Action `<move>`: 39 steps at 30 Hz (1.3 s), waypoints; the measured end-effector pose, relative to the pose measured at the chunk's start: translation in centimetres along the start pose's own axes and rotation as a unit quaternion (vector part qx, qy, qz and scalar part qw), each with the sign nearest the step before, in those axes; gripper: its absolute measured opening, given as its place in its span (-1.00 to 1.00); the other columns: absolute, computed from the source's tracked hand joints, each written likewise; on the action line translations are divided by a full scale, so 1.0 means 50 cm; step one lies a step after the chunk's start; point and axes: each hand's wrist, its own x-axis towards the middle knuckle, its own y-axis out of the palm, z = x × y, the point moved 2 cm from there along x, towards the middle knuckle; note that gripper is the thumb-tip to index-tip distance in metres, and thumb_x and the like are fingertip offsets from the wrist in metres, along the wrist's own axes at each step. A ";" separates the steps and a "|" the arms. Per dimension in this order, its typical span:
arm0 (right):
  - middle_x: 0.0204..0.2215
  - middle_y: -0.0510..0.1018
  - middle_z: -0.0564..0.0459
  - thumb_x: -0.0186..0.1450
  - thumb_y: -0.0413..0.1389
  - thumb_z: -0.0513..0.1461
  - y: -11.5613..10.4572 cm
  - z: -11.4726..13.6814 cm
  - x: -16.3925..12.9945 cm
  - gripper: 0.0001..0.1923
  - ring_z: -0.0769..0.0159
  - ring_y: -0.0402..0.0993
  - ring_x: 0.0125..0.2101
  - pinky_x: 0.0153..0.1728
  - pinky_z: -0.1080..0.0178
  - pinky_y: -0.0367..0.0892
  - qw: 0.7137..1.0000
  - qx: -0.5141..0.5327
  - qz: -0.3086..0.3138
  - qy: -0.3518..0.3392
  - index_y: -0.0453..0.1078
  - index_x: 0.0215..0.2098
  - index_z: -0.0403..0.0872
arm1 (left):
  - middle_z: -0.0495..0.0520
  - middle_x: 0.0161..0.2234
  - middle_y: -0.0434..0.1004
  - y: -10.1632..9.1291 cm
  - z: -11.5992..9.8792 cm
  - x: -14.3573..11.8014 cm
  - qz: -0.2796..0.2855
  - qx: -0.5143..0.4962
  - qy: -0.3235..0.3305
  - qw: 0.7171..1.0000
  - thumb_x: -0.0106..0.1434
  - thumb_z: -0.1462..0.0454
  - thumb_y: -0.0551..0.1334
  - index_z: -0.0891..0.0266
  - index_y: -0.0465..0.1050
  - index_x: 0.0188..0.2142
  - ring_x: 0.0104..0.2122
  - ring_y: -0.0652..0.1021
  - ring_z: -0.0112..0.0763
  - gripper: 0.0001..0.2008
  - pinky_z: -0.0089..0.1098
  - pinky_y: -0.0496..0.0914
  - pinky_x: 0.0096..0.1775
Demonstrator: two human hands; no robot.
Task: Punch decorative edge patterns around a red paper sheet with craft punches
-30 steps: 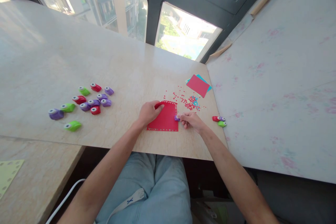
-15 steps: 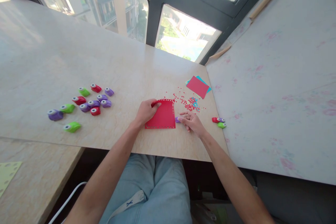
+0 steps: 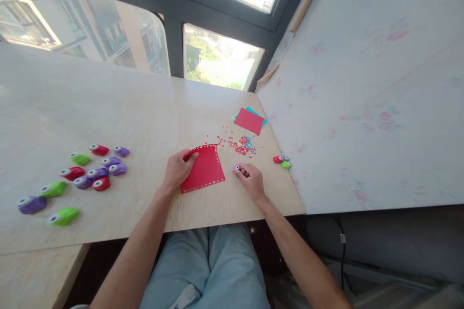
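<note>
Two things are in our hands: a red paper sheet (image 3: 203,169) and a small purple punch (image 3: 238,169). The sheet lies flat on the pale surface (image 3: 145,116), right in front of us, with our left hand (image 3: 177,170) curled onto its upper left corner; the fingers pinch that corner and lift it a little off the surface. Our right hand (image 3: 251,181) lies just beside the sheet's right edge, fingers bent loosely around the punch, which rests on the surface and peeks out at the fingertips.

We judge the sheet light, thin and limp: it bends where it is lifted, and its punched border would tear easily, so we hold it by a corner or a plain stretch of edge, flat between thumb and fingers. The punch looks like hard plastic, small and rounded, best taken across its sides.

The sheet is nearly square. Its scalloped top edge points away from us, tilted slightly to the right, and its near edge slopes up toward the right. The punch's long axis appears to run left to right, with its round eye end toward the sheet, though most of it is hidden.
</note>
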 end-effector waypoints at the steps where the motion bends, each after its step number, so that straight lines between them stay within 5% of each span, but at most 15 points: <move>1: -0.48 0.47 0.05 0.30 0.14 -0.05 -0.008 -0.003 -0.003 -0.70 0.33 0.35 -0.50 -0.37 0.27 0.32 1.000 -0.009 -0.016 -0.002 0.54 -0.22 -0.10 | 0.08 -0.41 0.58 -0.001 0.000 -0.001 -0.002 -0.002 0.002 1.000 0.24 0.04 0.11 0.25 0.49 -0.35 -0.41 0.50 -0.27 -0.65 -0.35 0.28 -0.35; 10: -0.41 0.49 -0.01 0.28 0.15 -0.01 -0.141 -0.098 -0.060 -0.63 0.28 0.39 -0.45 -0.39 0.25 0.34 0.988 -0.064 -0.116 0.073 0.54 -0.21 -0.14 | 0.07 -0.39 0.60 -0.004 -0.008 -0.012 0.003 0.017 0.005 1.000 0.26 0.01 0.11 0.25 0.52 -0.32 -0.41 0.54 -0.26 -0.63 -0.37 0.30 -0.38; 16: -0.47 0.53 -0.05 0.27 0.06 -0.05 -0.218 -0.149 -0.086 -0.57 0.22 0.39 -0.49 -0.35 0.20 0.31 0.942 -0.167 -0.230 0.176 0.51 -0.13 -0.21 | 0.10 -0.37 0.62 -0.005 -0.009 -0.012 0.003 0.049 0.004 0.999 0.25 -0.02 0.10 0.24 0.53 -0.30 -0.40 0.56 -0.23 -0.59 -0.36 0.30 -0.39; 20: -0.53 0.51 -0.02 0.27 -0.02 -0.09 -0.215 -0.143 -0.085 -0.52 0.20 0.36 -0.52 -0.38 0.21 0.25 0.923 -0.212 -0.265 0.182 0.47 -0.03 -0.24 | 0.11 -0.36 0.63 -0.004 -0.006 -0.010 0.001 0.059 0.012 0.998 0.25 -0.03 0.09 0.23 0.54 -0.29 -0.39 0.56 -0.21 -0.58 -0.36 0.30 -0.38; 25: -0.56 0.52 0.02 0.32 -0.06 -0.11 -0.174 -0.116 -0.051 -0.46 0.20 0.39 -0.51 -0.34 0.22 0.24 0.948 -0.234 -0.150 0.154 0.36 0.17 -0.21 | 0.12 -0.35 0.63 -0.001 -0.004 -0.009 0.000 0.077 0.013 0.997 0.25 -0.03 0.09 0.22 0.55 -0.28 -0.36 0.57 -0.19 -0.58 -0.35 0.30 -0.37; 29: -0.39 0.61 -0.11 0.34 -0.03 -0.13 -0.156 -0.109 -0.007 -0.37 0.09 0.51 -0.34 -0.29 0.20 0.23 0.905 -0.312 -0.125 0.261 0.15 0.32 -0.23 | 0.12 -0.34 0.63 -0.001 -0.005 -0.010 -0.002 0.083 0.009 0.997 0.25 -0.03 0.09 0.22 0.55 -0.29 -0.35 0.58 -0.18 -0.58 -0.35 0.31 -0.36; 33: -0.29 0.62 -0.20 0.36 -0.03 -0.12 -0.151 -0.109 0.024 -0.42 0.02 0.54 -0.26 -0.25 0.17 0.22 0.871 -0.355 -0.113 0.320 0.21 0.29 -0.19 | 0.10 -0.35 0.63 -0.001 -0.009 -0.012 0.002 0.074 0.012 0.997 0.25 -0.03 0.09 0.21 0.55 -0.29 -0.36 0.58 -0.19 -0.58 -0.36 0.31 -0.36; 39: -0.34 0.62 -0.16 0.35 0.03 -0.02 -0.152 -0.118 0.024 -0.50 0.03 0.53 -0.31 -0.27 0.15 0.25 0.900 -0.322 -0.114 0.272 0.38 0.15 -0.08 | 0.12 -0.36 0.63 -0.002 -0.012 -0.012 0.000 0.086 0.020 0.996 0.26 -0.02 0.09 0.22 0.56 -0.29 -0.38 0.57 -0.18 -0.59 -0.35 0.30 -0.38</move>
